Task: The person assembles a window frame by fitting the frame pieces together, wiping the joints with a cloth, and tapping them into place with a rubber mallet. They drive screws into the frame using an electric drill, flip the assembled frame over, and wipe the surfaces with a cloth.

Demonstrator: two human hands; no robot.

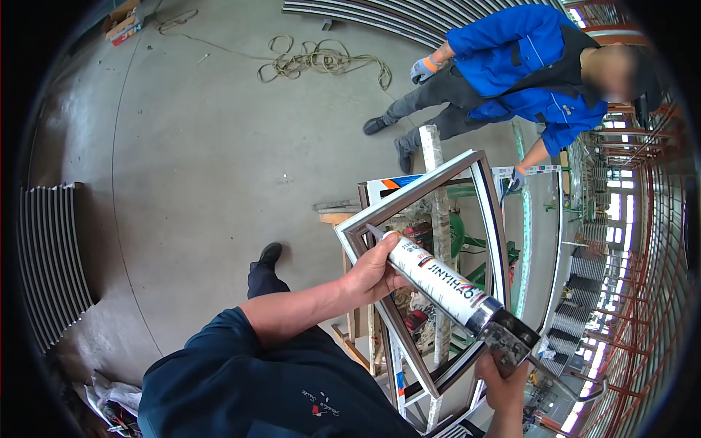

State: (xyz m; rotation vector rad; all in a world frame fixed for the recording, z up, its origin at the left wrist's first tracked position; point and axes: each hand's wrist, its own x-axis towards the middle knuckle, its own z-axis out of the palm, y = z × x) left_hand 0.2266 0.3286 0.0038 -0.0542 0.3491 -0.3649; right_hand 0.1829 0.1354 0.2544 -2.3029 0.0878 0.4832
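Note:
A caulking gun (507, 342) loaded with a white sealant tube (438, 279) lies slantwise across my view. My left hand (376, 271) is closed around the front of the tube, just behind its nozzle (374, 231). At the rear, my right hand (502, 376) is wrapped about the gun's handle, its fingers partly hidden. The nozzle tip points at the near upper corner of a brown and white window frame (398, 196), beside or touching it; I cannot tell which. This frame rests tilted over a work stand (436, 168).
A co-worker in a blue jacket (504, 55) stands across the stand, one gloved hand (517, 179) at another frame. A tangled rope (321, 60) lies on the floor. Stacked metal profiles (55, 255) stand at left, with more profiles (380, 16) at the top. Power tools (418, 233) sit below the frame.

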